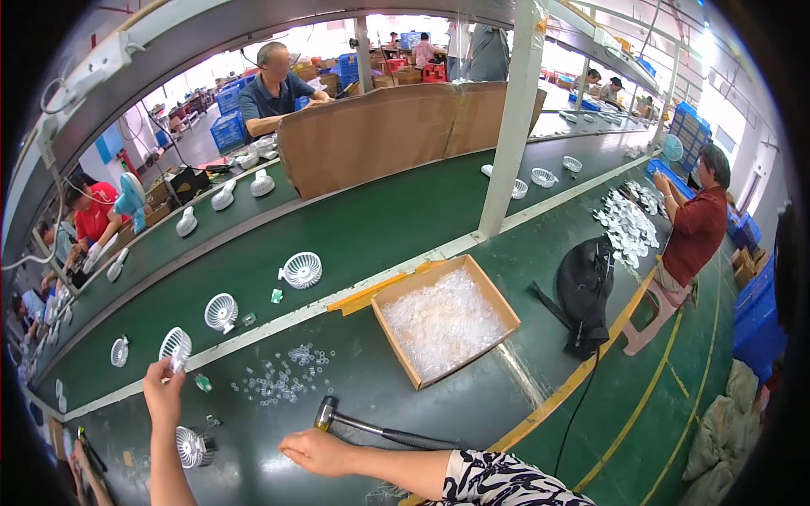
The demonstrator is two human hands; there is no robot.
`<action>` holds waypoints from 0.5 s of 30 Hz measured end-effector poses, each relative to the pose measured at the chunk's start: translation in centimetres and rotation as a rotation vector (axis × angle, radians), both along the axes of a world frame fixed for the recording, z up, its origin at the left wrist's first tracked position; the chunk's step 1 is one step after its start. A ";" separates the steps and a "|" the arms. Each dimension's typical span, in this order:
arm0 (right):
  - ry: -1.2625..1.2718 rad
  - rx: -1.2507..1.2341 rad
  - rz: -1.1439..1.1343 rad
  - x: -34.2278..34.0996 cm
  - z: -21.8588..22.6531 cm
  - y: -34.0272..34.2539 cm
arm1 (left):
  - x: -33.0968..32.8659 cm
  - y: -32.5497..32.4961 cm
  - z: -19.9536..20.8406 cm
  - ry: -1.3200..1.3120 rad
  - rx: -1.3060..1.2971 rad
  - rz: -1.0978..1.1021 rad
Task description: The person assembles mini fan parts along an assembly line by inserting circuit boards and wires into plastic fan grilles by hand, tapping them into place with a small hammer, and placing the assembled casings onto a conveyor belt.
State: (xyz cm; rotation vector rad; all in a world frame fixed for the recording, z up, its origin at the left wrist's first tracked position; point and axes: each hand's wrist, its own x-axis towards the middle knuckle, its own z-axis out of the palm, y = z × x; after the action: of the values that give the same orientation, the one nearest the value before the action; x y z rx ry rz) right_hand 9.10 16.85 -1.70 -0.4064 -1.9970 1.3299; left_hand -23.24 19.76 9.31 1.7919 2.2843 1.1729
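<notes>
My left hand (164, 390) pinches a white plastic fan cage (175, 347) by its rim, at the near edge of the green conveyor belt. Just right of that hand lies a small green circuit board (202, 383). Over the worktable, my right hand (316, 453) is closed with its fingertips together; what they hold, if anything, cannot be made out. Close beside it rests a hammer (384, 433) with a black handle. Another white fan cage (191, 447) stands on the table by my left forearm. Small clear plastic rings (287, 375) are scattered between my hands and the belt.
A cardboard box (415, 371) of clear plastic parts sits on the table. Right of it are a black bag (584, 291) and a heap of white pieces (626, 226). More fan cages (221, 313) lie on the belt (371, 240). A post (512, 126) rises beside it; co-workers sit around.
</notes>
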 end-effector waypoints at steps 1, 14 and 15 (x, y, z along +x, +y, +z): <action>0.015 -0.018 -0.008 -0.1 -0.4 0.2 | 1.9 -1.6 0.7 -0.029 0.001 -0.028; 0.022 -0.229 -0.034 0.0 -0.5 -0.7 | 19.2 -21.6 -5.6 -0.129 -0.103 -0.152; 0.000 -0.274 -0.037 0.3 -0.1 -0.7 | 19.8 -21.9 -5.9 -0.048 -0.097 -0.178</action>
State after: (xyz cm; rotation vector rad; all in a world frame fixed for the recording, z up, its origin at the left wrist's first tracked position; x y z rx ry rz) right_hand 9.36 16.19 -1.79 -0.5661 -1.8023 1.5852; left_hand -3.48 -2.16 3.41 1.8645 2.0680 1.0455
